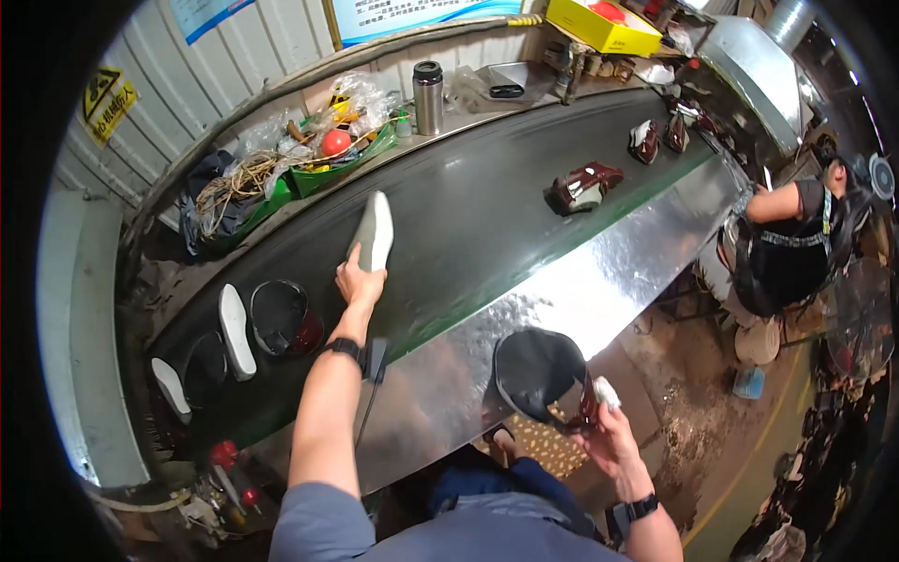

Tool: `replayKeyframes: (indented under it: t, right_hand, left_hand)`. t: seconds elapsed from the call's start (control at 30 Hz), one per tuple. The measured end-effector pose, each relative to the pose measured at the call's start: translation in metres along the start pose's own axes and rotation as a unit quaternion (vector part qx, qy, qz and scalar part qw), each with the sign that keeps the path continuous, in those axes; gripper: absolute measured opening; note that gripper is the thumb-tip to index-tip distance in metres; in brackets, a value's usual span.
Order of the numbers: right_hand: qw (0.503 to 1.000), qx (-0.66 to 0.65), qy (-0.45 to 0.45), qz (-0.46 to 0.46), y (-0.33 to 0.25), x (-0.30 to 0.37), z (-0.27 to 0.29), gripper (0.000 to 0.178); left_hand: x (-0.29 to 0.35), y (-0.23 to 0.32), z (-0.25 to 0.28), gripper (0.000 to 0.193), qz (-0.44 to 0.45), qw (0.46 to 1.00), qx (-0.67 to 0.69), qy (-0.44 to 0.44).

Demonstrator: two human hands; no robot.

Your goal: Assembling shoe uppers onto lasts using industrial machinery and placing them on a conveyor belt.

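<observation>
Over the dark belt, my left hand (361, 281) grips the near end of a white shoe sole (379, 229), which points away from me. My right hand (611, 440), at the lower right, is closed on a boot upper (538, 370) with a wide black shaft and dark red leather. A small white piece (607, 392) shows at its fingertips; whether it belongs to the upper I cannot tell. Left of my left hand lie two more white soles, one longer (237, 332) and one near the belt's end (171, 389). Beside them sit two black-shafted boots (281, 318).
Dark red shoes (588, 185) lie farther along the belt (459, 206). A shiny metal ledge (562, 300) edges its near side. Behind stand a steel flask (428, 98), a green tray of clutter (309, 178) and a yellow box (604, 28). Another person (796, 225) sits at the right.
</observation>
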State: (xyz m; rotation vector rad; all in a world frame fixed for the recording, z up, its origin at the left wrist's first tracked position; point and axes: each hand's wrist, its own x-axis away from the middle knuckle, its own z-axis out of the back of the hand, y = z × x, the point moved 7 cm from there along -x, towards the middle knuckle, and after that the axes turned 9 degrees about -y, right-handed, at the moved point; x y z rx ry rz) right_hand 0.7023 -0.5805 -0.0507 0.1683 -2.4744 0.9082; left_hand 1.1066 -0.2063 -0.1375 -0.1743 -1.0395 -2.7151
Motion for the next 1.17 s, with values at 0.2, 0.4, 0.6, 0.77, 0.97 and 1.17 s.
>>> replayKeyframes:
  t: [0.2,0.4,0.6,0.77,0.97,1.17]
  right_hand:
    - [0.993,-0.099,-0.069,-0.019,-0.017,-0.047,0.002,0.044]
    - [0.992,-0.075,-0.095,-0.028,-0.024,-0.090,-0.009,0.040]
    - [0.975,0.174,-0.136,-0.004,-0.055,-0.065,-0.087,0.048]
    - [0.885,0.401,-0.235,-0.024,-0.041,-0.017,-0.159,0.055]
    - [0.725,0.517,-0.358,0.279,-0.053,0.034,-0.215,0.055]
    - [0.625,0.644,-0.403,0.182,-0.043,0.062,-0.221,0.066]
  left_hand:
    - [0.226,0.094,0.043,0.050,-0.443,0.882,-0.160,-0.011]
    - [0.370,0.103,-0.043,0.032,-0.562,0.810,-0.160,-0.039]
    - [0.341,0.157,0.014,0.037,-0.381,0.903,0.183,-0.076]
    - [0.343,0.189,0.038,0.026,-0.054,0.689,0.668,-0.276]
    - [0.363,0.184,0.110,0.025,-0.026,0.702,0.681,-0.206]
    - [0.368,0.160,0.139,0.018,-0.102,0.769,0.620,-0.120]
